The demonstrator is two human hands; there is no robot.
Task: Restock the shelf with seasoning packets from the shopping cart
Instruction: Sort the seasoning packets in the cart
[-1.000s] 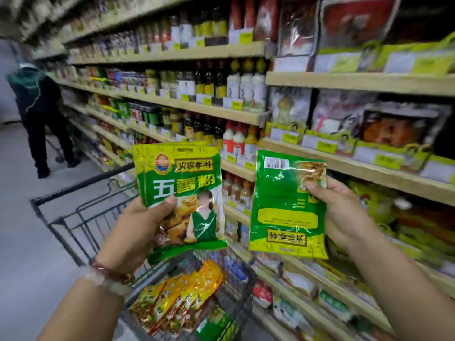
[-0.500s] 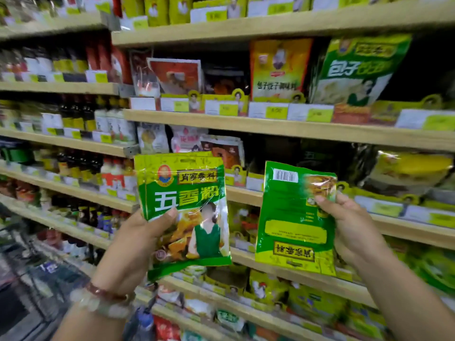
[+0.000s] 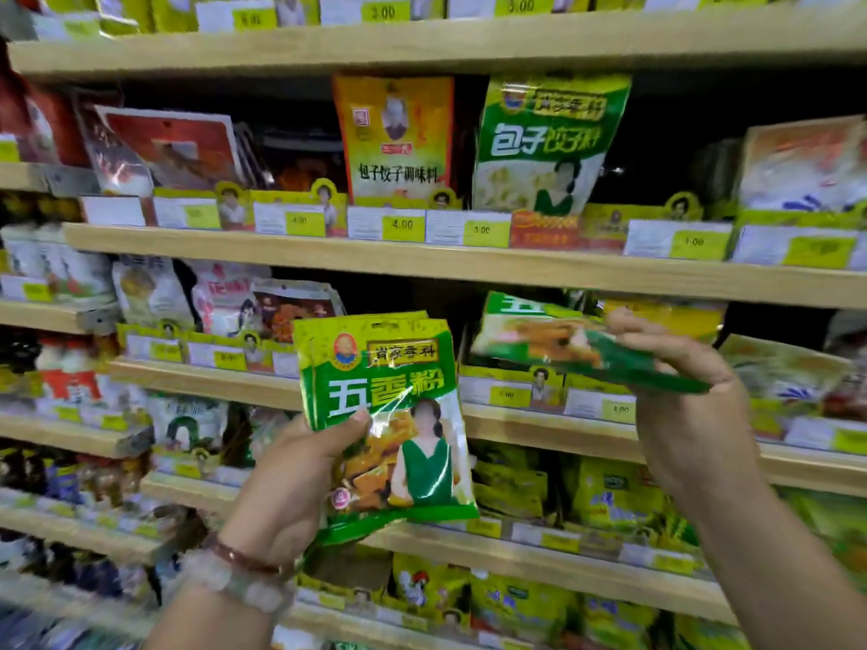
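Store aisle, wooden shelving

Pale wooden shelves (image 3: 422, 265) run in tiers across the view, fronted by yellow-and-white price tags (image 3: 402, 223). Packaged goods crowd every tier, with dark gaps (image 3: 680, 133) behind them on the far right.

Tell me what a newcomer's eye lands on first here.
First, the green five-spice packet held upright at centre in the left hand, its front facing the camera. Next, the right hand tipping a second green packet nearly flat toward the middle shelf. Above, a large green dumpling-seasoning bag stands upright.
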